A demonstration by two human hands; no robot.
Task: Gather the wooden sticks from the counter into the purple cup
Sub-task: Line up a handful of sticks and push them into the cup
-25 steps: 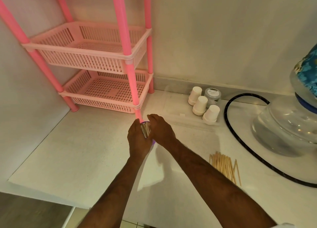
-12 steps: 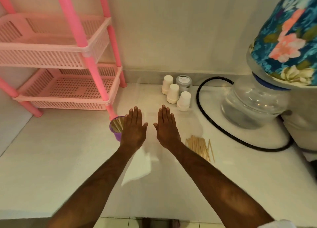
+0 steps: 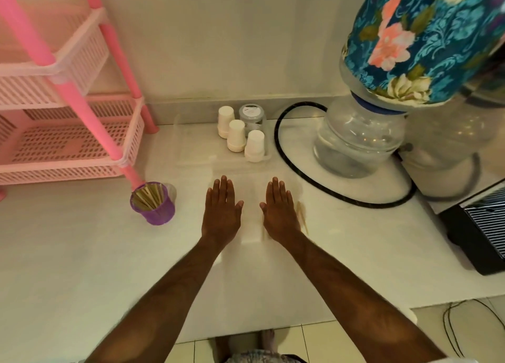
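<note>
A purple cup [image 3: 154, 208] stands on the white counter by the foot of the pink rack, with several wooden sticks upright inside it. My left hand [image 3: 222, 211] is flat, palm down, fingers together, to the right of the cup and apart from it. My right hand [image 3: 280, 211] is flat the same way, over a pile of wooden sticks [image 3: 302, 217] lying on the counter. Only the pile's right edge shows beside the hand; the rest is hidden under it. Neither hand holds anything.
A pink tiered basket rack [image 3: 82, 133] fills the back left. Three upturned white paper cups [image 3: 236, 136] and a small jar [image 3: 252, 116] stand at the back wall. A water bottle with a floral cover [image 3: 382, 111], a black hose loop [image 3: 322, 187] and a black appliance [image 3: 481, 226] stand at right.
Both hands let go of the cup and sticks, opened flat and moved right. The cup now stands free at left, and my right hand covers the loose stick pile.
</note>
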